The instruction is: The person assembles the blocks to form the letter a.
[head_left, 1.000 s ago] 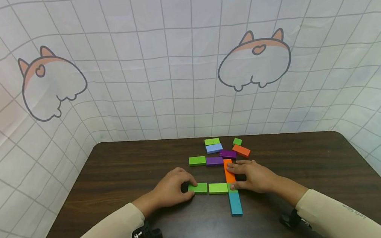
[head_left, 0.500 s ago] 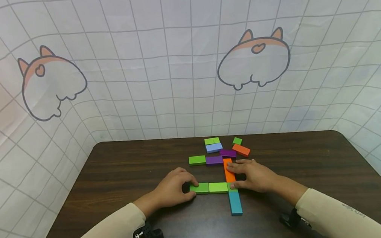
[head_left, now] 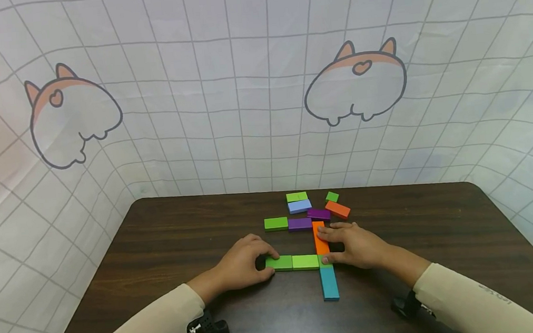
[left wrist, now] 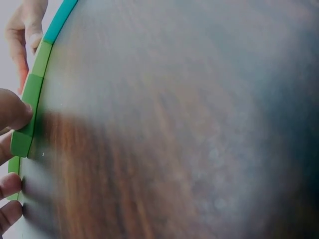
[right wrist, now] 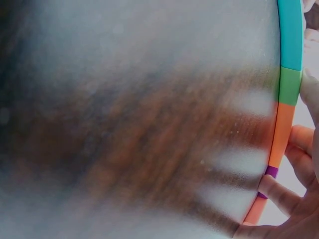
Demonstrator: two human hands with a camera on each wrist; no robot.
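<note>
My left hand [head_left: 241, 264] pinches the left end of a green block [head_left: 282, 263] between thumb and fingers; the left wrist view shows the thumb against its near side. That block's right end meets a light green block [head_left: 305, 262]. The light green one reaches a column made of an orange block [head_left: 321, 244], a small green block [right wrist: 289, 85] and a teal block [head_left: 330, 285]. My right hand [head_left: 356, 246] rests on this column, fingers spread over the orange block and thumb on the small green one, hiding part of both.
Behind the column lie two purple blocks [head_left: 299, 224], a green block [head_left: 276, 224], a pale blue block [head_left: 299, 206], a light green block [head_left: 296, 197], a red-orange block [head_left: 338, 210] and a small green block [head_left: 332, 196]. A grid-patterned cloth [head_left: 214, 113] surrounds the dark wooden table [head_left: 181, 227].
My left hand has slid the green block slightly right, closing the narrow gap to the light green block. The right hand has stayed in place on the column.
</note>
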